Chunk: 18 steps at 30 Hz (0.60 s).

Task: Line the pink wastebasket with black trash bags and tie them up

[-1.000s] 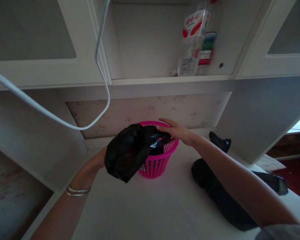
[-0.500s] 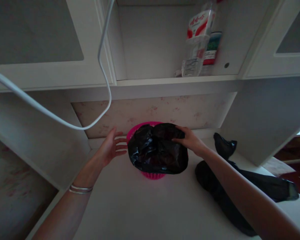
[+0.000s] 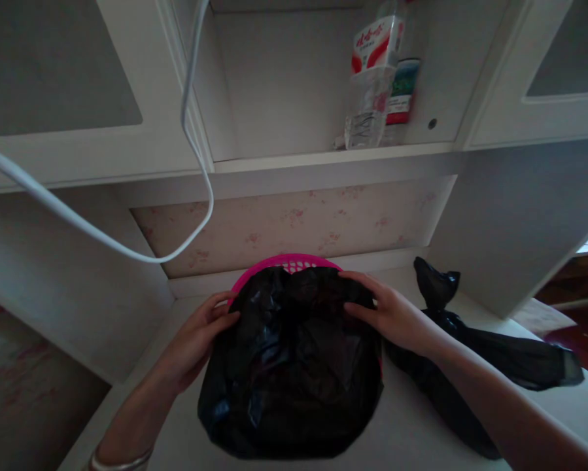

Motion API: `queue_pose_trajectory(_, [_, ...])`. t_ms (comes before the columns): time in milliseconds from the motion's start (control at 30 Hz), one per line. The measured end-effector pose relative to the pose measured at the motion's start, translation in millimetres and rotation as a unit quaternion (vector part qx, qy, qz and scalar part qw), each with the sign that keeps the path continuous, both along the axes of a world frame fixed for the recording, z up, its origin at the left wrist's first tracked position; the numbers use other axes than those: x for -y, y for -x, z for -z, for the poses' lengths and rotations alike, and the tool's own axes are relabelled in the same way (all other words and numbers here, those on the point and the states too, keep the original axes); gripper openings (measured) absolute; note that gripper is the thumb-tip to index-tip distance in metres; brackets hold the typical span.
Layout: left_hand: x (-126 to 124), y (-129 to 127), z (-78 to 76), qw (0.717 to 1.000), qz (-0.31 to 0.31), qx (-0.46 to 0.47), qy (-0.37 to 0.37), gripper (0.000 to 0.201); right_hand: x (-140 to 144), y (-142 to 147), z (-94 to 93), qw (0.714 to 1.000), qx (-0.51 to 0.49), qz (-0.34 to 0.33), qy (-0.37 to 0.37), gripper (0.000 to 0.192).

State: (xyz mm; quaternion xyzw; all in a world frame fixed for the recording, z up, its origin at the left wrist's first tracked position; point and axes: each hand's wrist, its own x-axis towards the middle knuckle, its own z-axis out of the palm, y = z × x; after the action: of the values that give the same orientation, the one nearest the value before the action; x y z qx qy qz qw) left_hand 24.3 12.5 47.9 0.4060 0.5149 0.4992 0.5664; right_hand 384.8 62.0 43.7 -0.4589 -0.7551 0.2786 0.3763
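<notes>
A black trash bag (image 3: 294, 366) lines a pink plastic basket (image 3: 294, 260) and folds down over its front and sides. The pink, perforated rim stays bare at the back. My left hand (image 3: 195, 340) grips the basket's left rim, with the thumb on the bag's edge. On the other side, my right hand (image 3: 396, 317) is closed on the bag at the right rim, thumb and forefinger over the edge. Both hands' remaining fingers are partly hidden. The basket looks tilted toward me and close to the camera.
A knotted black plastic bag (image 3: 438, 288) lies on the white counter (image 3: 156, 425), partly behind my right forearm. Overhead, a clear plastic bottle (image 3: 369, 98) and a red and green container (image 3: 402, 91) stand in the open cabinet. A white cable (image 3: 127, 252) hangs at left.
The lined basket has come nearer to me and appears larger. My left hand, apart from it before, now holds its left rim. My right hand keeps its hold on the right.
</notes>
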Motion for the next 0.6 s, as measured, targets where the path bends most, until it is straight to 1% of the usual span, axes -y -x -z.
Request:
queue_pose_trajectory(100, [37, 3, 4.6, 0.999, -0.018, 0.011, 0.028, 0.053, 29, -11, -9.5, 0.998, 0.007, -0.033, 0.055, 0.036])
queue_pose_trajectory(200, [74, 8, 12.2, 0.997, -0.043, 0.015, 0.069, 0.045, 56, -25, -14.7, 0.992, 0.004, -0.065, 0.107, 0.033])
queue_pose_trajectory(267, [94, 12, 17.8, 0.994, -0.046, 0.014, 0.102, 0.039, 69, -37, -15.8, 0.992, 0.016, -0.056, 0.115, 0.033])
queue_pose_trajectory(300, [101, 15, 20.8, 0.993, -0.043, 0.007, 0.110, 0.038, 74, -42, -15.6, 0.993, 0.025, -0.038, 0.106, 0.033])
queue_pose_trajectory(367, [108, 20, 27.1, 0.994, -0.049, -0.013, 0.099, 0.038, 79, -52, -13.6, 0.997, 0.036, 0.017, 0.071, 0.035])
queue_pose_trajectory(467, [105, 26, 33.8, 0.993, -0.099, -0.013, 0.068, 0.041, 77, -58, -5.7, 0.995, 0.012, 0.094, 0.035, 0.039])
queue_pose_trajectory(533, [100, 26, 33.3, 0.989, -0.126, 0.018, 0.070, 0.046, 74, -56, 1.7, 0.993, -0.031, 0.107, 0.041, 0.039])
queue_pose_trajectory(600, [95, 22, 29.4, 0.987, -0.131, 0.048, 0.080, 0.057, 73, -55, 9.3, 0.991, -0.070, 0.098, 0.062, 0.042])
